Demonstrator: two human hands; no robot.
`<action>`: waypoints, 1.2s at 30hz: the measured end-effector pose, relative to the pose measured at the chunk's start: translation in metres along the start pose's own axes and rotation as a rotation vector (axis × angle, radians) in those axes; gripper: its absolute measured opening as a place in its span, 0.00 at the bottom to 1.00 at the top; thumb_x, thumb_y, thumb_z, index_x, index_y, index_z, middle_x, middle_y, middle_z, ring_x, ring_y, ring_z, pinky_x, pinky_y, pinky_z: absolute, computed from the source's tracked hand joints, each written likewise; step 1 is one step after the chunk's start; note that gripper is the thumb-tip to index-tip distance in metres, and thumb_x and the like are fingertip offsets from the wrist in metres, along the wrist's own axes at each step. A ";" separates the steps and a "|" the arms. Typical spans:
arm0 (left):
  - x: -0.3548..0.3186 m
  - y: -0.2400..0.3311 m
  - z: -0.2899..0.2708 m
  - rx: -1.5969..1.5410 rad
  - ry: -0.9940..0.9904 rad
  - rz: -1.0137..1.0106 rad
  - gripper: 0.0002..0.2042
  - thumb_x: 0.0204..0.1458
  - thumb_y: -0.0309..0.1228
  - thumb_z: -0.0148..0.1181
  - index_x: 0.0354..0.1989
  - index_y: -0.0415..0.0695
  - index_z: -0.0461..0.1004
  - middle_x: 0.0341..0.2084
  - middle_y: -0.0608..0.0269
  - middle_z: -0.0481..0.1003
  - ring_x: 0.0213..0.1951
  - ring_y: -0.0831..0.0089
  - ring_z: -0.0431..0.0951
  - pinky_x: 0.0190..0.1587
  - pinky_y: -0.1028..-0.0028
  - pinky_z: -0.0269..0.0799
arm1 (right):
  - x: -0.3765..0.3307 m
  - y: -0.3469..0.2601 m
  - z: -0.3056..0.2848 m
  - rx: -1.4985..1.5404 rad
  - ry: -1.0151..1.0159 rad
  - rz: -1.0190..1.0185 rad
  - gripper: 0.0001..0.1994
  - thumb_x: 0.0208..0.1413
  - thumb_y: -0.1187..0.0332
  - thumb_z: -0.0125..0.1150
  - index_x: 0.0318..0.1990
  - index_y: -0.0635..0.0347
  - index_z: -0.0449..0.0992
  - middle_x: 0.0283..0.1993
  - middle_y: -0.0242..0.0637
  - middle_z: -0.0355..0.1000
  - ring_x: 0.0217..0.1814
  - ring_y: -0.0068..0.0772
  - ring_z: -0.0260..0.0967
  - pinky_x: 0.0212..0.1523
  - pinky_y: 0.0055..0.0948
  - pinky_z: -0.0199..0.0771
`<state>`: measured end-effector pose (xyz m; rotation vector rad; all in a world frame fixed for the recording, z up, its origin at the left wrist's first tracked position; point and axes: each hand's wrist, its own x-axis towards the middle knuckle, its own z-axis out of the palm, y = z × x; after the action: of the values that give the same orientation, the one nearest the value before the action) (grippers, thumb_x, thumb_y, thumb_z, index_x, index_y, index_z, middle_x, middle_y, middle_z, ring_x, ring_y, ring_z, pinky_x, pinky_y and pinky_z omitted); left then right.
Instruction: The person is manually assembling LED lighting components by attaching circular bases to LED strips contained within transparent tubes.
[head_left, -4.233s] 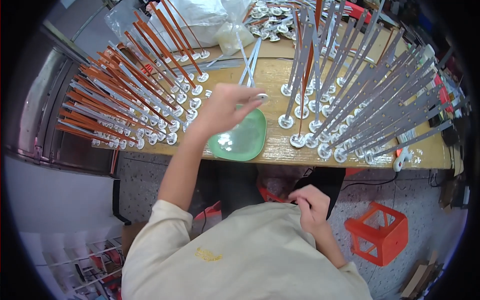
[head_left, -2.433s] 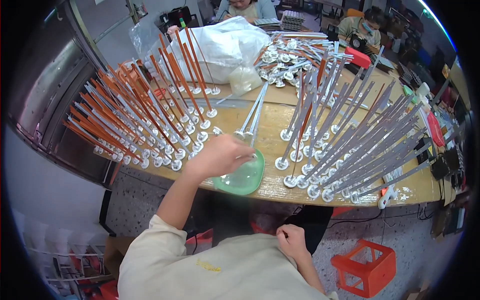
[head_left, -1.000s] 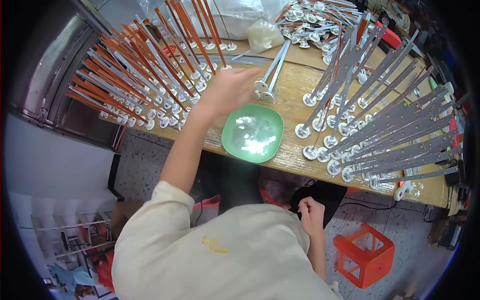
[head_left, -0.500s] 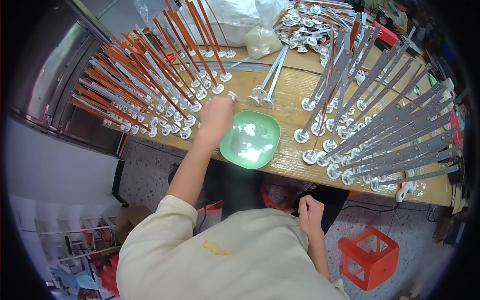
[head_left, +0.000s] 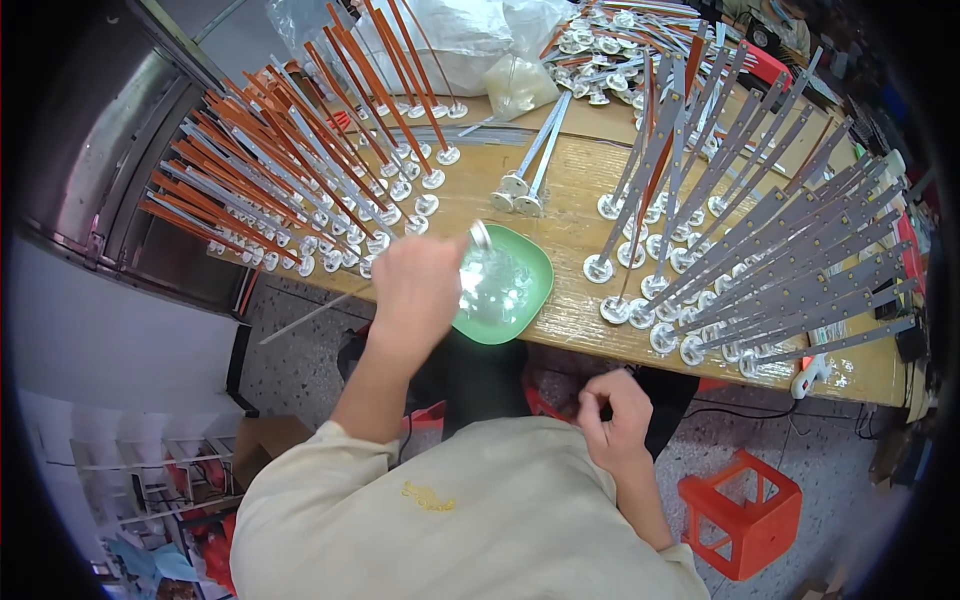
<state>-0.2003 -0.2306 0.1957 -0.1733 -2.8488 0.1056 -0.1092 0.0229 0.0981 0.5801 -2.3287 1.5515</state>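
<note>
Above the left rim of a green bowl [head_left: 492,331], my left hand [head_left: 415,290] is closed round a thin strip. The strip's long end [head_left: 312,318] sticks out to the left past the table edge. Its round clear base [head_left: 480,236] shows beyond my fingers, over the bowl. Inside the bowl are small shiny clear pieces [head_left: 490,284]. My right hand [head_left: 617,420] hovers in front of the table, right of my lap, thumb and fingers curled together. Whether anything small is pinched there cannot be made out.
Orange and grey strips on round bases [head_left: 290,160] crowd the table's left. Grey strips with small dots [head_left: 760,230] stand at the right. Two strips [head_left: 540,155] lean behind the bowl. A pile of round-based strips [head_left: 605,55] lies at the back. A red stool [head_left: 745,515] stands on the floor.
My left hand has drawn back towards me, and the strip with its base now reaches over the bowl. My right hand has risen slightly towards the table. The bowl has shifted a little.
</note>
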 end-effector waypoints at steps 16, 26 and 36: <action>-0.075 0.030 -0.100 -0.511 0.701 0.736 0.16 0.31 0.25 0.69 0.35 0.45 0.82 0.39 0.61 0.79 0.34 0.68 0.73 0.32 0.73 0.67 | 0.026 -0.065 0.013 0.680 -0.020 0.202 0.11 0.53 0.84 0.64 0.45 0.73 0.77 0.39 0.41 0.79 0.36 0.23 0.77 0.33 0.21 0.81; -0.083 0.035 -0.031 -1.082 0.339 0.558 0.25 0.37 0.23 0.75 0.48 0.34 0.78 0.44 0.38 0.78 0.42 0.51 0.83 0.44 0.68 0.80 | 0.035 -0.084 0.016 1.202 -0.048 0.491 0.06 0.60 0.78 0.60 0.43 0.67 0.72 0.41 0.39 0.77 0.34 0.19 0.75 0.25 0.17 0.73; -0.083 0.030 -0.026 -1.048 0.328 0.509 0.21 0.37 0.19 0.71 0.45 0.37 0.81 0.36 0.52 0.82 0.32 0.64 0.85 0.30 0.76 0.81 | 0.041 -0.078 0.012 0.106 0.155 -0.384 0.18 0.37 0.79 0.73 0.40 0.71 0.79 0.38 0.47 0.78 0.30 0.29 0.78 0.27 0.21 0.78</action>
<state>-0.1110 -0.2099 0.1950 -0.9943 -2.1829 -1.1861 -0.1087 -0.0219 0.1746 0.8423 -1.8951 1.4818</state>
